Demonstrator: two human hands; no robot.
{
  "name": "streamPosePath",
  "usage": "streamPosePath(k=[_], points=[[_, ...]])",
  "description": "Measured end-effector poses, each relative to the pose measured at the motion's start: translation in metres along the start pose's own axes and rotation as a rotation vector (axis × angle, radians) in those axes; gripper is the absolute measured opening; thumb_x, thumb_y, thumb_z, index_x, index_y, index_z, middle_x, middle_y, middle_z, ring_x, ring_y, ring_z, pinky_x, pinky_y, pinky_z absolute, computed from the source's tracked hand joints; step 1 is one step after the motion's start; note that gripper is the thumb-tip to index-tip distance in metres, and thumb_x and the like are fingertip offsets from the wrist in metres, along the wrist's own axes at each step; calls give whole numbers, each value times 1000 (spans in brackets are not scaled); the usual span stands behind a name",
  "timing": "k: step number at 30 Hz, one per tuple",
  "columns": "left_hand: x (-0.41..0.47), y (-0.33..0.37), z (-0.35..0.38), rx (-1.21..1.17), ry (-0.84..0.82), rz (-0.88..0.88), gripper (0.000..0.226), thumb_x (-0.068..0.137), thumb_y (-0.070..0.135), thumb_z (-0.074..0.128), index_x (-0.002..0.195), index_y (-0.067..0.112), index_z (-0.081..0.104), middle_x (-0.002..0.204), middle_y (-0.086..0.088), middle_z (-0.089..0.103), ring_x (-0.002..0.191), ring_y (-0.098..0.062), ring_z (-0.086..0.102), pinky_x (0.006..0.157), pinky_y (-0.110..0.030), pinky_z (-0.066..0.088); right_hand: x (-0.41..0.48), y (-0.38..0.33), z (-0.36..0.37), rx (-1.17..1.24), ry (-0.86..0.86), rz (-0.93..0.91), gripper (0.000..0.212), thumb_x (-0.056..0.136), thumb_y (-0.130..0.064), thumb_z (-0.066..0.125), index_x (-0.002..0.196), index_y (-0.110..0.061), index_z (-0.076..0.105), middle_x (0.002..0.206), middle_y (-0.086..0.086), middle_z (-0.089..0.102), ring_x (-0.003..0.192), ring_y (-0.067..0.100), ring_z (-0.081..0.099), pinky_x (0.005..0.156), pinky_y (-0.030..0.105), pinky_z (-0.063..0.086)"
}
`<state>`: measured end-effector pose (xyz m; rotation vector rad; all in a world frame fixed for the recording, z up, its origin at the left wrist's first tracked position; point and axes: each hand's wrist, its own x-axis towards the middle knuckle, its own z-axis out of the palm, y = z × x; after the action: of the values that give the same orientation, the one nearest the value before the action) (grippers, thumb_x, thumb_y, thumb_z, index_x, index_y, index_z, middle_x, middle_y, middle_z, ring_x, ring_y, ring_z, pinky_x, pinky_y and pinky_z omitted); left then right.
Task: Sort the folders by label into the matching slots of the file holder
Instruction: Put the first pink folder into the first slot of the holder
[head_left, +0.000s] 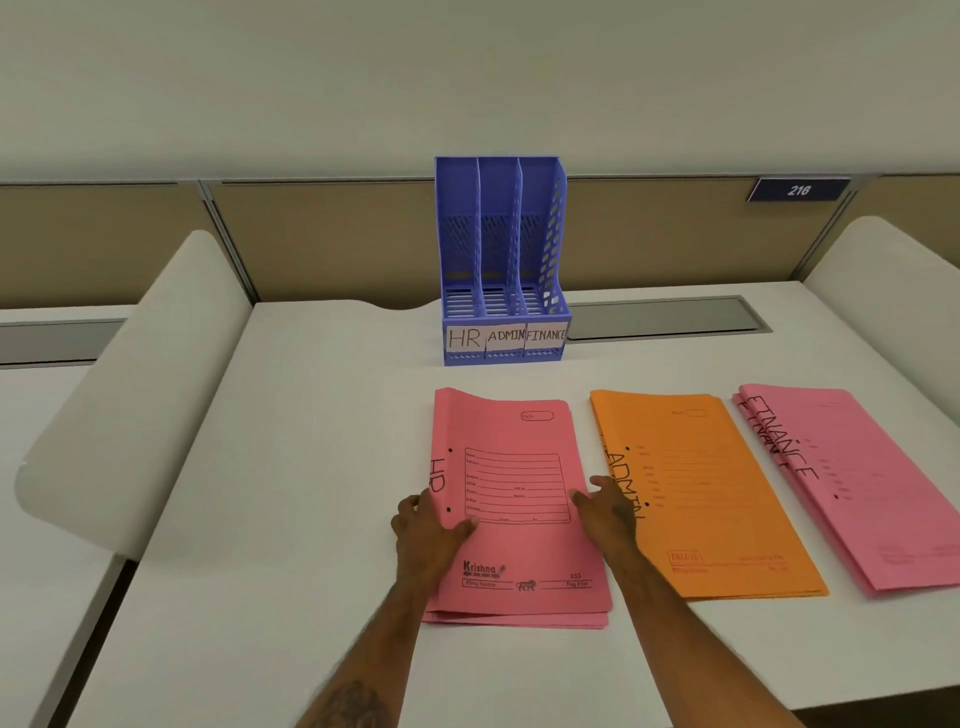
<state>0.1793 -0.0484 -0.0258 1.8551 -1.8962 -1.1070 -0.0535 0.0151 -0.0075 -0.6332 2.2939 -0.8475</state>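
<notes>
Left hand pinches pink HR folder edge, right hand spread opposite (orange ADMIN folder just right of it).

Matt paper folders, perforated plastic file holder.

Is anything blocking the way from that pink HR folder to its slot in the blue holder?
Nothing visible. Only bare table lies between the HR folder and the file holder, and its HR slot looks empty.
</notes>
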Motion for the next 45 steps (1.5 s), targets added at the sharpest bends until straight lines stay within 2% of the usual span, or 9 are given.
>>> streamPosePath(k=[6, 11, 16, 25, 28, 33, 38, 42, 45], points=[[-12, 29, -3, -223, 8, 126, 71, 83, 22, 73, 144, 23, 35, 128, -2, 57, 111, -22, 57, 90, -40, 55, 1, 0, -16, 108, -90, 14, 48, 91, -27, 65, 135, -15, 50, 132, 14, 58, 114, 30, 57, 89, 33, 49], [-26, 56, -11, -309, 7, 166, 68, 86, 17, 67, 144, 27, 34, 112, 7, 64, 87, -11, 66, 60, -14, 53, 1, -3, -34, -13, -191, -58, 56, 92, -32, 64, 141, -13, 45, 145, 11, 46, 126, 30, 50, 100, 38, 46], [-39, 91, -22, -355, 64, 220, 63, 83, 22, 70, 136, 31, 38, 112, 1, 67, 83, -12, 71, 59, -22, 59, 4, -55, -56, -11, -198, -201, 57, 93, -40, 60, 142, -17, 43, 142, 10, 50, 122, 28, 54, 98, 40, 48], [-55, 164, -33, -218, 238, 428, 39, 97, 23, 57, 125, 27, 31, 115, -4, 68, 76, -17, 72, 57, -19, 58, -32, -237, -127, 103, -108, -587, 109, 67, -74, 64, 149, -40, 0, 130, 8, 53, 85, 28, 67, 59, 40, 60], [-60, 178, -36, -163, 288, 498, 38, 99, 23, 54, 126, 26, 28, 123, -4, 66, 84, -24, 73, 65, -27, 61, -41, -269, -150, 43, -45, -665, 101, 74, -63, 68, 147, -42, 1, 127, 13, 57, 81, 30, 69, 67, 45, 61], [-61, 192, -44, -99, 359, 538, 41, 99, 21, 50, 127, 31, 22, 133, -4, 61, 91, -29, 70, 75, -42, 62, -47, -295, -176, 45, 21, -740, 63, 79, -48, 71, 123, -24, 33, 104, 5, 61, 54, 20, 69, 46, 29, 55], [-57, 210, -52, -43, 393, 563, 60, 97, 14, 46, 143, 34, 13, 140, -4, 53, 96, -31, 65, 79, -49, 60, -57, -317, -180, -37, 142, -838, 55, 78, -43, 69, 109, -20, 30, 93, 4, 59, 64, 22, 65, 52, 33, 55], [-46, 222, -64, -65, 383, 575, 69, 95, 14, 45, 145, 40, 7, 141, -1, 51, 98, -27, 65, 79, -49, 60, -62, -339, -181, -61, 217, -901, 51, 77, -33, 70, 103, -18, 29, 89, 4, 54, 58, 11, 48, 42, 20, 30], [-31, 224, -72, -76, 341, 598, 77, 94, 19, 52, 148, 42, 1, 146, 0, 47, 102, -25, 65, 83, -49, 59, -61, -354, -180, -91, 287, -943, 54, 77, -34, 72, 108, -14, 32, 91, 6, 52, 70, 23, 53, 52, 24, 37]])
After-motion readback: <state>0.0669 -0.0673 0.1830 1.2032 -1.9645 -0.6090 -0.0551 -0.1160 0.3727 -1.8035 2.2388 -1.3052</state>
